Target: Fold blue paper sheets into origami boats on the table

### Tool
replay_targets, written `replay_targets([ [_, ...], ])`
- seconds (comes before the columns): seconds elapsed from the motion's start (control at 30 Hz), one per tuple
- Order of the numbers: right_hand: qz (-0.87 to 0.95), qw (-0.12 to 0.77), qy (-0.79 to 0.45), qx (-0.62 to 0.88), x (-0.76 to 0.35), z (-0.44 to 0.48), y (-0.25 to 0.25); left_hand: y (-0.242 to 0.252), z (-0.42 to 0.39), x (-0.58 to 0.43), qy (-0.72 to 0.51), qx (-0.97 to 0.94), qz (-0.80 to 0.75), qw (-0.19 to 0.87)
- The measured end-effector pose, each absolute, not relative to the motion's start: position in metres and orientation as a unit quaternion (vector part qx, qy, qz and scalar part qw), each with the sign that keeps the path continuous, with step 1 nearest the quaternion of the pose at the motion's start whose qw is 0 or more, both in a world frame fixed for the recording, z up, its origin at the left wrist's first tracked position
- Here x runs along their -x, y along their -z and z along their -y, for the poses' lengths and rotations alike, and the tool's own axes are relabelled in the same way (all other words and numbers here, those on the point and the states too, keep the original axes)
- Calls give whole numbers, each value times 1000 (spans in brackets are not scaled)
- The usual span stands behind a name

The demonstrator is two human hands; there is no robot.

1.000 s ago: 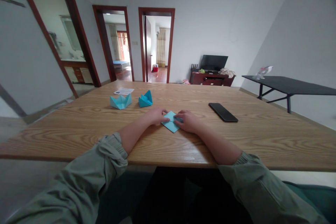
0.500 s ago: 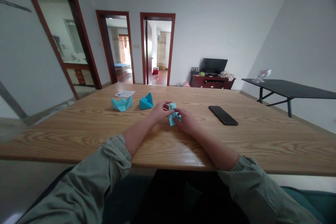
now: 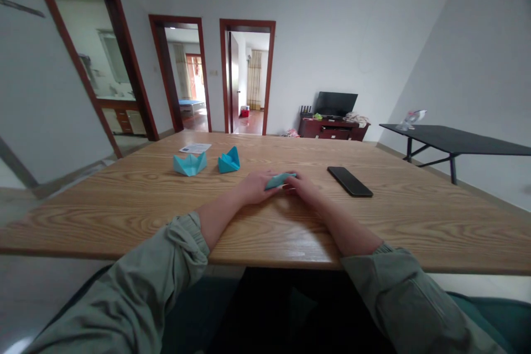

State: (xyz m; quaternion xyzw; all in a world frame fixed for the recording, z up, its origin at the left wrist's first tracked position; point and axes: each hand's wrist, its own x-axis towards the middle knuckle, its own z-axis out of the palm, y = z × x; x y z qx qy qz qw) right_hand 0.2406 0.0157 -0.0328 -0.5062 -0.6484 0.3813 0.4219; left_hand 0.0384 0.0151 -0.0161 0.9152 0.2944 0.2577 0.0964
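head view: paper (image 3: 279, 180) betw. both hands, over counter (image 3: 274, 235); contact w/ counter can't tell. long axis approx. l-r, r end slightly farther off. l hand (image 3: 256, 186) closed on l end; r hand (image 3: 306, 187) curled at r tip, grip unclear. neither nearer.

White walls (image 3: 323, 22), red-brown doorframes (image 3: 270, 77), black table (image 3: 456, 139) at right

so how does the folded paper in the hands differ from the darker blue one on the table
The held paper is paler; the darker paper is a stronger blue. The held paper shows as a low, slim shape between the left hand and right hand; the darker paper stands with a tall peak, touched by neither. Both are blue and folded.
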Motion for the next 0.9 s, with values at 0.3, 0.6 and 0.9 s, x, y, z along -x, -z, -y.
replay_targets([
  [0.3,827,233,-123,497,-246,-4,30,25,-31,-25,-182,-895,-337,227],
  [0.6,786,255,-108,553,-243,-12,40,34,-40,-29,-220,-830,-480,182],
  [0.9,773,266,-173,550,-243,-15,43,27,-42,-24,-227,-802,-467,298],
])
